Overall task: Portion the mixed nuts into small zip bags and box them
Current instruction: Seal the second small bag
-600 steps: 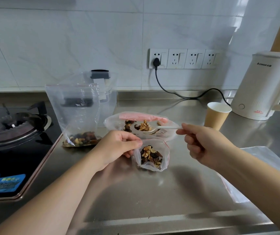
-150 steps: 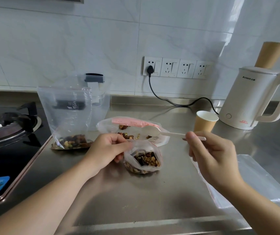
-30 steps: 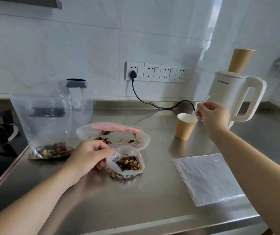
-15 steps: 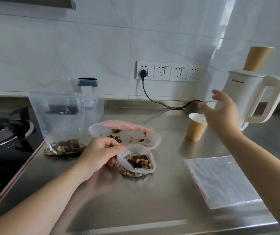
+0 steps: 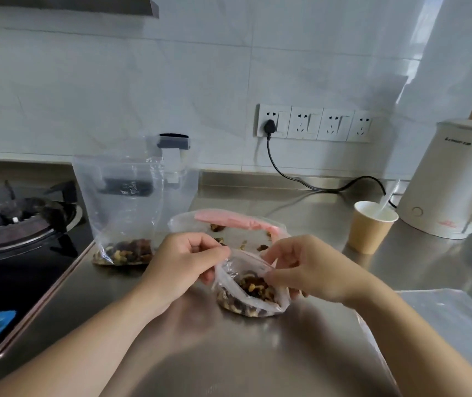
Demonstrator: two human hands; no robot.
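Observation:
A small clear zip bag (image 5: 250, 299) holding mixed nuts stands on the steel counter (image 5: 229, 353) in the middle. My left hand (image 5: 180, 265) pinches its top edge on the left, and my right hand (image 5: 306, 270) pinches the top edge on the right. Just behind lies a pink-zip bag (image 5: 229, 227) with a few loose nuts inside. A tall clear bag (image 5: 126, 207) with nuts at its bottom stands at the left. A white spoon (image 5: 388, 196) leans in a paper cup (image 5: 370, 230).
A gas stove (image 5: 14, 233) sits at the left edge of the counter. A white kettle (image 5: 455, 179) stands at the right, its black cord (image 5: 300, 179) running to wall sockets (image 5: 312, 123). Flat empty bags (image 5: 440, 325) lie at the right front. A clear box (image 5: 177, 170) stands behind the tall bag.
My right hand left the spoon in the paper cup and came back to pinch the small bag's right top edge. My left hand stayed on the bag.

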